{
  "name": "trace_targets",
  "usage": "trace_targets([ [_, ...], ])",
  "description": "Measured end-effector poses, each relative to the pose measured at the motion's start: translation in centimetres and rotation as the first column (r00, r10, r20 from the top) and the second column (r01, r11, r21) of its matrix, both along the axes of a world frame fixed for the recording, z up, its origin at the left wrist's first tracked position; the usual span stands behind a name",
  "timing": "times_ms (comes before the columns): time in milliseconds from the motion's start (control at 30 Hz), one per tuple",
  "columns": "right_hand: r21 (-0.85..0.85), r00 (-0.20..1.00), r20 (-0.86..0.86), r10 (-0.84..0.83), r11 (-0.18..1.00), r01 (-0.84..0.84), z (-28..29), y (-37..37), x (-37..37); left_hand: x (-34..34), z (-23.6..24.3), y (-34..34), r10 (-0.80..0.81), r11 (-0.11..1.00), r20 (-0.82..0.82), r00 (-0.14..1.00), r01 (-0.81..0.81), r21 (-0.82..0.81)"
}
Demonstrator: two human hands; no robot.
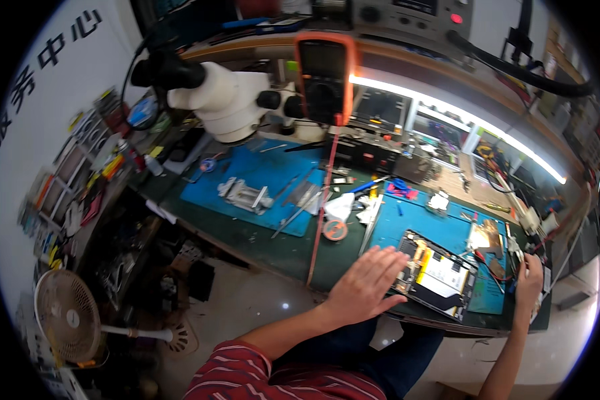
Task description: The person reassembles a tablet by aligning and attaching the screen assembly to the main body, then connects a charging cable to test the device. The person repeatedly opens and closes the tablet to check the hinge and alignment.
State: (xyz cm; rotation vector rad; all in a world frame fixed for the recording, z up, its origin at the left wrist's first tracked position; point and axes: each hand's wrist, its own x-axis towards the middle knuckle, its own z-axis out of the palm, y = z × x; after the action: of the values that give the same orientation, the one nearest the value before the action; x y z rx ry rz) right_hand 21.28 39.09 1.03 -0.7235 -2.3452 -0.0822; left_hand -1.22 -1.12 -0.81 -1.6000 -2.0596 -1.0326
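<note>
Green bench (290, 261): two blue mats (207, 190) (417, 220); two hands (367, 283) (529, 279) flanking one opened tablet (441, 273).

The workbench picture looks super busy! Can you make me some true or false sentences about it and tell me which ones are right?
1. The left hand is at the left side of the opened device. True.
2. The right hand is on the white microscope. False: it is near the right end of the bench, well away from the microscope.
3. The multimeter has an orange case. True.
4. The fan is at the right of the picture. False: it is at the lower left.
5. The sleeve is red with stripes. True.
</note>
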Motion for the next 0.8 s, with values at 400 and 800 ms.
trace_targets([
  [400, -0.319, 0.983, -0.155, -0.099, 0.947, 0.045, 3.4, -6.9, 1.6, -0.4, -3.3, -8.0, -0.129, 0.943, 0.093, 0.987, 0.093, 0.321],
  [800, -0.803, 0.822, -0.393, 0.411, 0.282, -0.525, 10.0, -16.7, -20.7, -8.1, -1.2, -10.0, 0.399, 0.804, 0.076, 0.914, -0.388, 0.45],
])
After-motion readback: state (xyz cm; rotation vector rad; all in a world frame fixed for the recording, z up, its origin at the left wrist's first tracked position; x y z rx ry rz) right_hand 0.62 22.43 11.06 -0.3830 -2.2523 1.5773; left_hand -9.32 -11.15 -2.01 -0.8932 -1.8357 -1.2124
